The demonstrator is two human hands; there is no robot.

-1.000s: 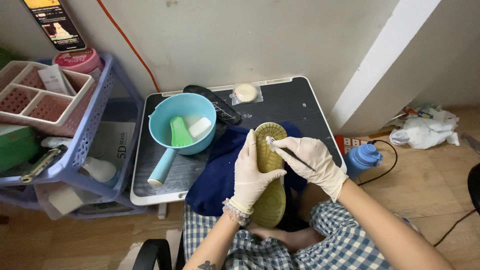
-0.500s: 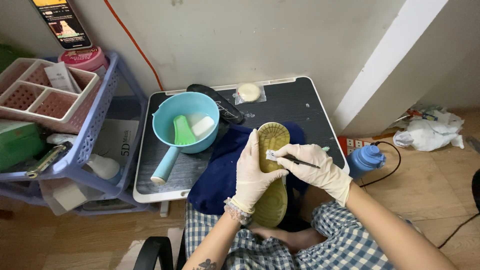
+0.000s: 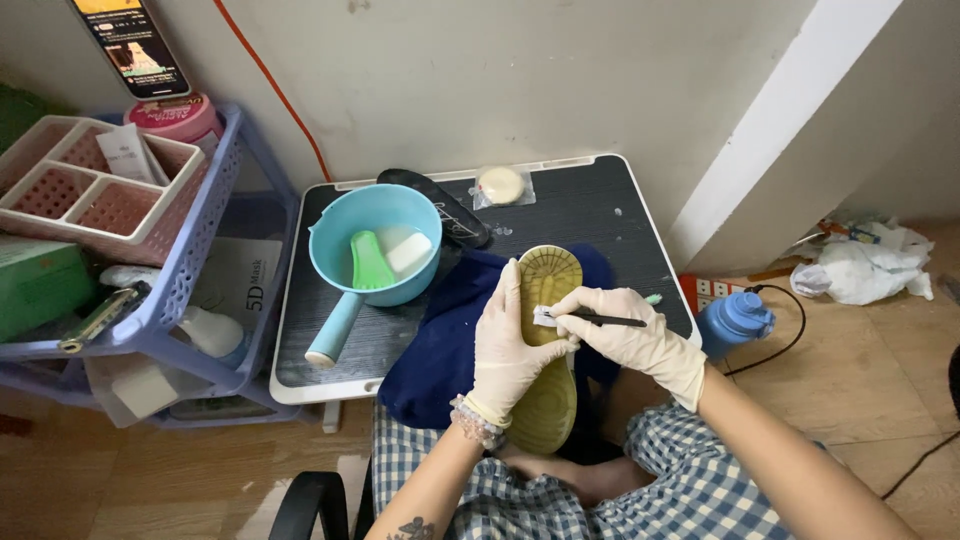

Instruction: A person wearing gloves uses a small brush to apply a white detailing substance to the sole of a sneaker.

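A shoe [image 3: 548, 400] lies sole-up over a dark blue cloth [image 3: 440, 350] on my lap and the small dark table [image 3: 590, 210]. My left hand [image 3: 510, 345], in a pale glove, grips the shoe around its middle. My right hand [image 3: 630, 335], also gloved, holds a thin dark-handled brush [image 3: 592, 320] whose white tip rests on the yellowish sole near the forefoot. A teal bowl [image 3: 372, 245] with a handle stands on the table to the left, holding a green brush and a white block.
A black insole [image 3: 445, 205] and a wrapped round item [image 3: 500, 184] lie at the table's back. A blue rack [image 3: 150, 290] with a pink tray stands left; a phone leans on the wall. A blue bottle [image 3: 735, 320] and crumpled bag [image 3: 865, 265] sit on the floor right.
The view has shifted slightly. My right hand has drawn the brush a little lower across the sole; my left hand keeps its grip on the shoe.
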